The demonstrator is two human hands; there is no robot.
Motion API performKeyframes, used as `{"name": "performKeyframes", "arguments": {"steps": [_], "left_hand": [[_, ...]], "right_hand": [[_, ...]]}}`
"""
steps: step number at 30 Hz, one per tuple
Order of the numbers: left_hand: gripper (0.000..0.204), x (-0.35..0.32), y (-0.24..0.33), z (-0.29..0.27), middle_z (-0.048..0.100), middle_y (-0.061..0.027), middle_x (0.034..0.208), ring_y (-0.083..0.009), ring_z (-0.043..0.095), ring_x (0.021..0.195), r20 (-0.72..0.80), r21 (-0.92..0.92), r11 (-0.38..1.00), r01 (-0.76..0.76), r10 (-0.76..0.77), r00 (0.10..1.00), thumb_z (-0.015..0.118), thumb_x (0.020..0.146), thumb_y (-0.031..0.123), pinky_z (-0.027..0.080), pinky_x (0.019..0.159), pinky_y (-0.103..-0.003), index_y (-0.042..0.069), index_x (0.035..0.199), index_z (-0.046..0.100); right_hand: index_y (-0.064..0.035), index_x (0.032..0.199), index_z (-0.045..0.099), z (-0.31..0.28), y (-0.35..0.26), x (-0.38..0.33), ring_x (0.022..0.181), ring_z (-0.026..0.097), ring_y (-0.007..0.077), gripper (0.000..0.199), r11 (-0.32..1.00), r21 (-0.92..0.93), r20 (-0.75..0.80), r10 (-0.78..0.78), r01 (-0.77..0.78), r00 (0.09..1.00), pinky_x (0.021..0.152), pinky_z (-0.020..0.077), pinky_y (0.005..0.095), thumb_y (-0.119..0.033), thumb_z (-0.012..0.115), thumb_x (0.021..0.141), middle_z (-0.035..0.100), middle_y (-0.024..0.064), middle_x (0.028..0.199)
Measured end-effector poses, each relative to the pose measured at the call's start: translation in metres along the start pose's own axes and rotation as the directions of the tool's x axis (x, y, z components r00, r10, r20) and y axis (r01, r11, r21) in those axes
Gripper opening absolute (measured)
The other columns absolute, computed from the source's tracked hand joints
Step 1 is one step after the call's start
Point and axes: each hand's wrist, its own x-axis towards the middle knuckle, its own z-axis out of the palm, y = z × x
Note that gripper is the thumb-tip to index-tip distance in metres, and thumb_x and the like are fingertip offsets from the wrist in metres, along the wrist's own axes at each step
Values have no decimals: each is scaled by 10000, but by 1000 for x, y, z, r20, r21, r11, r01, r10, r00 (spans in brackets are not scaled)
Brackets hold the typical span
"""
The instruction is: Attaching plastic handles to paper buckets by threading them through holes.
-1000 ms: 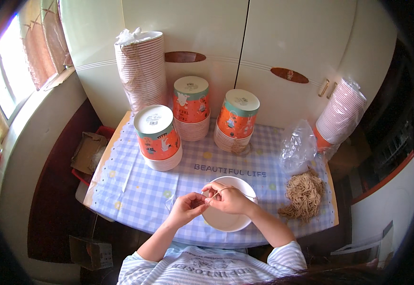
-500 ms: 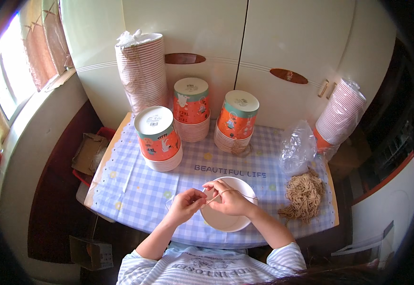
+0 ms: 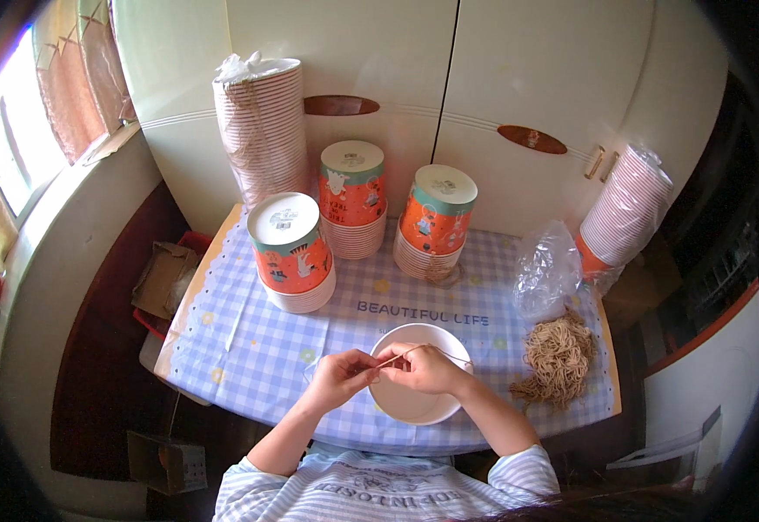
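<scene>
A thin tan cord (image 3: 396, 358) is pinched between the fingertips of my left hand (image 3: 341, 380). My right hand (image 3: 429, 371) grips it as well, with the fingers meeting those of the left. From there the cord crosses the back of my right hand, and its end sticks out past the right side. Below both hands stands a white paper bucket (image 3: 407, 407), its round opening facing up and its front rim toward me. My hands cover part of that opening. Right of the bucket lies a loose heap of tan cords (image 3: 560, 358).
Upside-down stacks of orange and green paper buckets (image 3: 295, 261) stand on the blue checked tablecloth (image 3: 249, 357). Tall plastic-wrapped stacks rise at the back left (image 3: 262, 130) and right (image 3: 627, 204). A crumpled clear bag (image 3: 546, 270) lies behind the cord heap. Cabinet doors (image 3: 379, 52) back the table.
My right fingers have closed down toward the left fingertips; before, they were more raised and spread, with the cord stretched between the hands. Buckets and cord heap stay put.
</scene>
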Motion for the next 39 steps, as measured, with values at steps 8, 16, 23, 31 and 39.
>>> {"name": "performKeyframes", "arguments": {"steps": [8, 16, 23, 31, 39], "left_hand": [[93, 3, 0, -8, 603, -31, 758, -90, 569, 734, -15, 178, 975, -133, 137, 990, 572, 823, 57, 461, 674, -223, -23, 869, 559], [95, 2, -6, -12, 603, -7, 745, -72, 547, 719, -27, -14, 999, -35, 35, 999, 601, 807, 108, 429, 645, -227, 23, 806, 557], [107, -1, 0, -18, 631, 25, 769, -49, 535, 693, 2, 211, 976, -54, 55, 998, 641, 761, 148, 372, 618, -219, 67, 801, 583], [108, -2, -4, -16, 614, 20, 753, -48, 534, 700, 16, 203, 976, -76, 74, 997, 641, 772, 122, 384, 586, -205, 54, 820, 573], [131, -3, -17, -15, 584, -27, 799, -88, 557, 749, -75, -241, 968, -70, 54, 996, 588, 823, 70, 447, 668, -208, -9, 888, 506]], "right_hand": [[-37, 811, 619, 5, -2, -6, 671, 613, 207, 133, 970, -216, -144, -148, 115, 978, 626, 476, 297, -162, 589, 775, 632, 90, 746], [-72, 725, 595, 27, -13, -20, 609, 586, 206, 50, 887, -406, -119, -290, 220, 950, 558, 470, 316, -119, 611, 727, 597, 59, 682], [-93, 747, 610, 28, -16, -17, 696, 589, 219, 115, 826, -492, -42, -336, 273, 941, 617, 476, 330, -194, 660, 722, 580, 46, 722], [-55, 865, 536, 18, -7, 7, 780, 607, 247, 228, 904, -361, -135, -293, 229, 946, 668, 487, 338, -155, 680, 720, 602, 86, 863], [-42, 872, 524, 25, -4, 9, 769, 638, 220, 198, 868, -462, -180, -292, 181, 939, 681, 508, 317, -105, 661, 743, 628, 89, 760]]}}
